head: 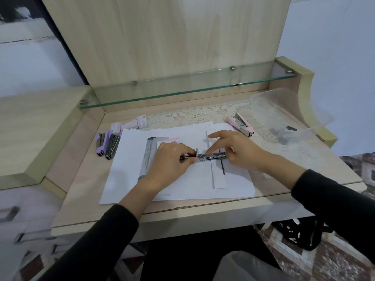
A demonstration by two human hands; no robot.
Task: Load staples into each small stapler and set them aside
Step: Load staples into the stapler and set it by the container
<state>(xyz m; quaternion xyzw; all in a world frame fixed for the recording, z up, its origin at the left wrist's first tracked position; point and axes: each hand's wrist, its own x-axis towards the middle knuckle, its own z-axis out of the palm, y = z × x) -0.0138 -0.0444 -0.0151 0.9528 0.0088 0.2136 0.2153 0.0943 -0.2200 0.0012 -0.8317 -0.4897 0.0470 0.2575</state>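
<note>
Metal stapler pinched in left hand, right hand fingers; two purple staplers, one pink stapler.

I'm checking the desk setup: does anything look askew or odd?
The pink small stapler on the white lace mat lies hinged open, metal rail exposed. The overlapping white paper sheets are stacked crookedly.

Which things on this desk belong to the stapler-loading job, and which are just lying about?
Job: open stapler being loaded, pink stapler, two staplers at left, staple boxes.
Lying about: paper sheets, lace mat, glass shelf, black bag.
</note>
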